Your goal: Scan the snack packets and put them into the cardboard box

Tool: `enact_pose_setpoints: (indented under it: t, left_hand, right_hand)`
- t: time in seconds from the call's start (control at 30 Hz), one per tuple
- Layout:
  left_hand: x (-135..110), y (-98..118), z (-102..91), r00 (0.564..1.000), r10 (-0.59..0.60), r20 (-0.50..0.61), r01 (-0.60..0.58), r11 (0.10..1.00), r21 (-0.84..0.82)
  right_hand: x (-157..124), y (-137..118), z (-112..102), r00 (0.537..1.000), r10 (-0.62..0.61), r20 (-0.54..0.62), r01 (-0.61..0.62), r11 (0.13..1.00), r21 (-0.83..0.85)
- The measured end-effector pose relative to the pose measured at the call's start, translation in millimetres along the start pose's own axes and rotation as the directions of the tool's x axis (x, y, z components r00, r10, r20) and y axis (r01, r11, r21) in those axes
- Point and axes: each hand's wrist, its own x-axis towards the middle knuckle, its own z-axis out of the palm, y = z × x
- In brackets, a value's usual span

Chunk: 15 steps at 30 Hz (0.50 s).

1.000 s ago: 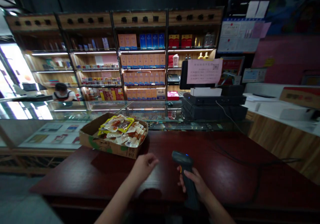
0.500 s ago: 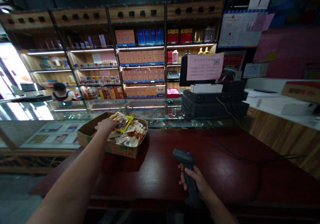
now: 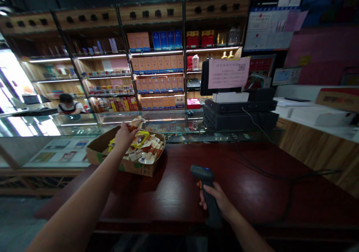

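My left hand (image 3: 125,135) is closed on a clear snack packet (image 3: 137,122) with reddish-brown contents, raised just over an open cardboard box (image 3: 136,168). Inside the box lie several more packets, among them a yellow-edged pouch (image 3: 141,139) and pale sealed ones (image 3: 150,152). The box's left part is bare cardboard inside. My right hand (image 3: 218,199) wraps the handle of a black barcode scanner (image 3: 206,177), whose head points forward and left above the dark red tabletop (image 3: 174,192). A small blue light glows on top of the scanner.
Behind the table runs a glass display counter (image 3: 168,117). A monitor (image 3: 205,78) with a pink notice stands on black equipment (image 3: 238,115) at back right. Cables (image 3: 269,175) cross the tabletop's right side. Another person (image 3: 68,104) is behind the counter at far left.
My left hand has lifted from within the box, up and to the right, bringing a packet out with it. The scanner in my right hand has shifted slightly left.
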Motion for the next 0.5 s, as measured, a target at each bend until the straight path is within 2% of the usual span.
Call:
enact_pose_setpoints:
  t: [0.07,0.13,0.17,0.2,0.23,0.33,0.4,0.5]
  left_hand:
    - [-19.8,15.2,14.8,0.995,-0.002,0.099,0.031,0.953,-0.301]
    - [-47.8,29.7,39.9,0.952,0.089,0.292,0.108,0.796,-0.596]
    - [-63.8,35.9,55.1,0.931,0.158,0.329,0.124,0.711,-0.692]
    - [-80.3,41.1,71.0,0.925,0.200,0.324,0.119,0.656,-0.745]
    - [-96.3,45.0,86.8,0.921,0.230,0.314,0.101,0.637,-0.764]
    - [-134.3,47.8,128.3,0.938,0.225,0.265,0.084,0.592,-0.801]
    - [-147.5,42.8,148.8,0.948,0.192,0.253,0.102,0.569,-0.816]
    - [-151.7,31.1,168.3,0.950,0.119,0.290,0.178,0.556,-0.812]
  right_hand:
    - [9.4,-4.1,6.6,1.000,0.004,0.013,-0.004,0.999,-0.036]
    - [23.7,-10.7,15.7,0.999,-0.039,0.021,0.040,0.998,-0.040]
    - [32.2,-14.7,20.2,0.997,-0.073,0.013,0.073,0.997,-0.026]
    - [41.3,-18.9,24.1,0.994,-0.106,0.001,0.106,0.994,-0.007]
    - [50.4,-23.0,27.1,0.990,-0.142,-0.016,0.142,0.990,0.013]
    - [73.3,-30.9,28.3,0.969,-0.232,-0.080,0.238,0.967,0.085]
    - [82.0,-29.2,23.5,0.962,-0.257,-0.088,0.266,0.958,0.107]
    - [86.0,-16.4,13.6,0.971,-0.228,-0.077,0.236,0.966,0.110]
